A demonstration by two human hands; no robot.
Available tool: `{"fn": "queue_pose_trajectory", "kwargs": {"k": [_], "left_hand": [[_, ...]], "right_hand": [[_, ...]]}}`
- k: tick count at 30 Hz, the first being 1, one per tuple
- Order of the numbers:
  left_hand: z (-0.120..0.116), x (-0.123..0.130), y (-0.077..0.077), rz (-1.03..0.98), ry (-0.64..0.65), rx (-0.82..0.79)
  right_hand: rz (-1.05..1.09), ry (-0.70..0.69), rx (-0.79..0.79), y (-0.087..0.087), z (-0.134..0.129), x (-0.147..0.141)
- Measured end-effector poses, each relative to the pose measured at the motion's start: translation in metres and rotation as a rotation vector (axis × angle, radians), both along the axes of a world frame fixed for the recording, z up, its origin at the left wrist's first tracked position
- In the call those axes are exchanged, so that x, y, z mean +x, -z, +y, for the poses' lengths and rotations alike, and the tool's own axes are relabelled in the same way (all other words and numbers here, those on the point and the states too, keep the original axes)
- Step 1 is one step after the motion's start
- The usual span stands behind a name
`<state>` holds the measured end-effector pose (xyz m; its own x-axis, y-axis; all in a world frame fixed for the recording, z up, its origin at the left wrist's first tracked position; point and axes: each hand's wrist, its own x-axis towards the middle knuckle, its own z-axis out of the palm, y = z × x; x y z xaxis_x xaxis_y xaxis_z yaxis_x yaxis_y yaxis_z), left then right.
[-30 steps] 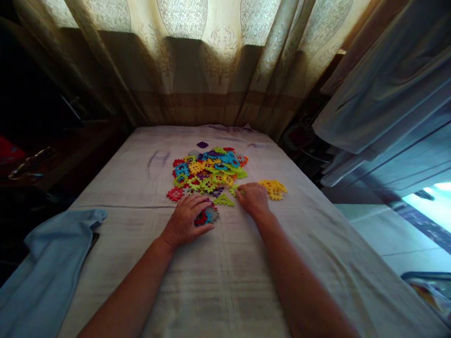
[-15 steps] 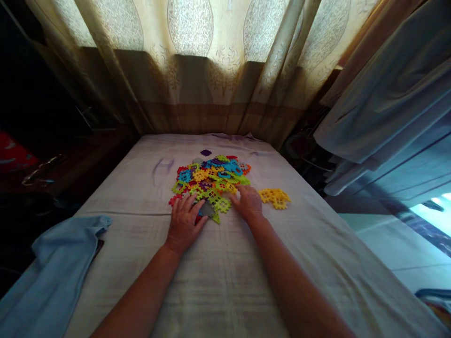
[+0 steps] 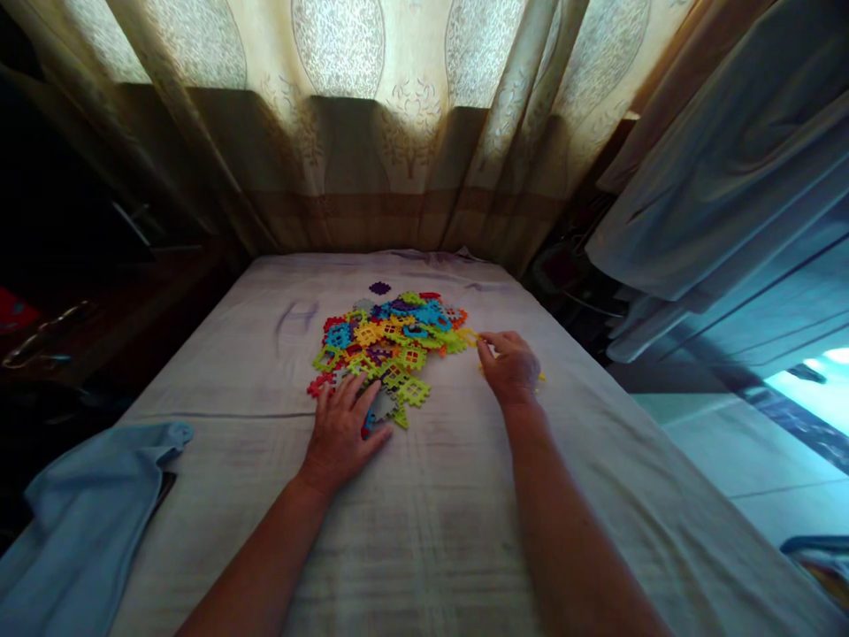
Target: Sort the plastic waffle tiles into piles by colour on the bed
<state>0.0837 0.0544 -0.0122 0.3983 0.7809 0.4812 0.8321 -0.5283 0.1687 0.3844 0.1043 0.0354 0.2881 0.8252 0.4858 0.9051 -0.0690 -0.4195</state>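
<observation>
A heap of colourful interlocking plastic tiles (image 3: 412,358) lies on the sheet in front of me, in green, blue, yellow, red, grey and purple. My left hand (image 3: 341,429) rests on the near left edge of the heap with its fingers spread. To the right of the heap, my right hand (image 3: 512,364) pinches a yellow interlocking tile (image 3: 470,336) at its fingertips. Under and behind that hand are other yellow pieces, mostly hidden, with only small bits showing. One dark purple tile (image 3: 380,288) lies apart beyond the heap.
The pale sheet (image 3: 424,531) covers the surface below my arms. A light blue cloth (image 3: 86,513) hangs over its left edge. Patterned curtains (image 3: 411,159) stand at the far end, and hanging garments (image 3: 716,186) are on the right.
My right hand has moved right, away from the heap to the separate yellow tiles, and a yellow tile is now in its fingers. My left hand stays on the heap.
</observation>
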Motion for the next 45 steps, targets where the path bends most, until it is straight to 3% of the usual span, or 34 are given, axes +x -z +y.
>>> {"fn": "queue_pose_trajectory", "kwargs": {"k": [4, 7, 15, 22, 25, 28, 31, 35, 42, 45], "left_hand": [[0.000, 0.000, 0.000, -0.008, 0.013, -0.034], [0.000, -0.001, 0.000, -0.016, 0.018, -0.051], [-0.001, 0.000, -0.003, -0.001, 0.004, -0.071], [-0.002, 0.002, -0.004, 0.014, -0.041, -0.026], [-0.002, 0.003, -0.005, -0.003, -0.109, 0.007], [-0.002, 0.004, -0.005, -0.039, -0.169, 0.016], [-0.001, 0.004, -0.004, -0.087, -0.240, 0.005], [0.003, 0.002, -0.001, -0.168, -0.332, -0.024], [0.006, -0.003, -0.002, -0.236, -0.298, -0.010], [0.006, -0.003, -0.003, -0.212, -0.286, -0.061]], "right_hand": [[0.067, 0.189, 0.036, 0.005, -0.002, 0.038], [0.081, 0.244, 0.001, 0.012, -0.006, 0.051], [0.041, 0.321, -0.119, 0.015, -0.010, 0.048], [0.016, 0.274, -0.100, 0.009, -0.004, 0.039], [-0.011, 0.161, -0.091, 0.005, 0.002, 0.016], [-0.041, -0.049, -0.086, 0.005, 0.006, -0.021], [-0.070, -0.282, -0.095, 0.011, 0.004, -0.059], [-0.095, -0.485, -0.152, 0.025, -0.005, -0.096], [0.005, -0.885, -0.045, 0.037, -0.019, -0.137], [0.033, -0.924, -0.025, 0.037, -0.018, -0.137]]}}
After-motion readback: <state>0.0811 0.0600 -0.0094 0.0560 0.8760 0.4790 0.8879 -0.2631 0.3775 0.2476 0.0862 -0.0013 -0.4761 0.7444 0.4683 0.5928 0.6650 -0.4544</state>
